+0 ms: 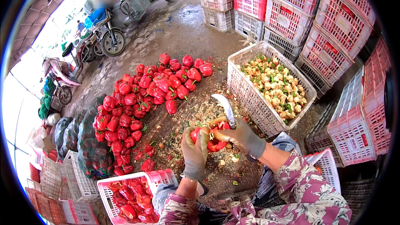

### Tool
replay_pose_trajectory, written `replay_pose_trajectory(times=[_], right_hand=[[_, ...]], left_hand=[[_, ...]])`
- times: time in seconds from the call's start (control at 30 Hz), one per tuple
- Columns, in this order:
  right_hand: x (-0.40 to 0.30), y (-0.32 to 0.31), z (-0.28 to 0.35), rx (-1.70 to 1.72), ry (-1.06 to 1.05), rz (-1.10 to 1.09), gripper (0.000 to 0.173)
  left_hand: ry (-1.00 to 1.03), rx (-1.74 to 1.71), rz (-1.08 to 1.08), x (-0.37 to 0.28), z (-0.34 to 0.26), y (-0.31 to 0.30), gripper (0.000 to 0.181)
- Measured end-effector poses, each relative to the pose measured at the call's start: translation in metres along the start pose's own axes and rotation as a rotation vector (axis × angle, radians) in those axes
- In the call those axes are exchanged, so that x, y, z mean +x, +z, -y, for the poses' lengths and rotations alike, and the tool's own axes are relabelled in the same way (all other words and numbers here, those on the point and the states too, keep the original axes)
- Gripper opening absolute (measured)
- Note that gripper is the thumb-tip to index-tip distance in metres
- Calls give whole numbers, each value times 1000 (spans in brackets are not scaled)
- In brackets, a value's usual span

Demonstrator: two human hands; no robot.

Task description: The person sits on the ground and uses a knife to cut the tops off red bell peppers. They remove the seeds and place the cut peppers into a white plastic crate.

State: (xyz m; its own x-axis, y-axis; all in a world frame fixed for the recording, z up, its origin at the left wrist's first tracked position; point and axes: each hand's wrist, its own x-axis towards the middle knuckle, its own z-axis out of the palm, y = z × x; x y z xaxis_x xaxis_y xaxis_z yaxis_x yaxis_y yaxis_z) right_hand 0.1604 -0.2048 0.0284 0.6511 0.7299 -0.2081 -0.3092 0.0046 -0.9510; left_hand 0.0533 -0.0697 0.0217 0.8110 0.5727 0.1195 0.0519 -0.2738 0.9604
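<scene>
Both my hands wear soiled work gloves. My left hand (196,145) grips a red bell pepper (195,134), which is split open towards the other hand. My right hand (245,137) holds a curved-blade knife (225,106), its blade pointing up and away from me, and also touches opened red pepper flesh (217,145). The knife's handle is hidden in the glove. Beyond my left hand lies a heap of whole red bell peppers (150,90) on the ground. A crate of cut red peppers (170,178) stands by my left leg.
A plastic crate (247,100) of pepper cores stands at the right, before tall stacks of crates (289,12). Filled mesh sacks (93,137) and more crates (78,178) are at the left. Seeds and scraps (190,112) litter the ground. Parked motor tricycles (112,40) stand farther back.
</scene>
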Motion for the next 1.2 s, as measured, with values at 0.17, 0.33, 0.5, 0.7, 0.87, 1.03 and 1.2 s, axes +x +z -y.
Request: replay_pose_trajectory(times=[0.17, 0.33, 0.5, 0.7, 0.87, 1.03, 1.2], right_hand=[[-4, 8, 2, -107, 28, -65, 33], [-1, 18, -17, -258, -258, -145, 36], [-2, 34, -20, -445, -524, -70, 32], [4, 35, -31, -440, -696, -88, 33], [11, 19, -10, 415, -92, -109, 38], [21, 37, -12, 405, -88, -18, 50], [19, 40, -4, 232, 119, 42, 53]], left_hand=[[60, 11, -132, 5, 25, 3, 37], [-57, -29, -178, 9, 32, 5, 37], [-251, -662, -392, 14, 40, 6, 36], [-453, -1101, -434, 30, 27, -20, 42], [-207, -829, -344, 22, 37, -64, 29], [45, -295, 66, -6, 56, -52, 65], [-351, -794, -89, -14, 56, -35, 45]])
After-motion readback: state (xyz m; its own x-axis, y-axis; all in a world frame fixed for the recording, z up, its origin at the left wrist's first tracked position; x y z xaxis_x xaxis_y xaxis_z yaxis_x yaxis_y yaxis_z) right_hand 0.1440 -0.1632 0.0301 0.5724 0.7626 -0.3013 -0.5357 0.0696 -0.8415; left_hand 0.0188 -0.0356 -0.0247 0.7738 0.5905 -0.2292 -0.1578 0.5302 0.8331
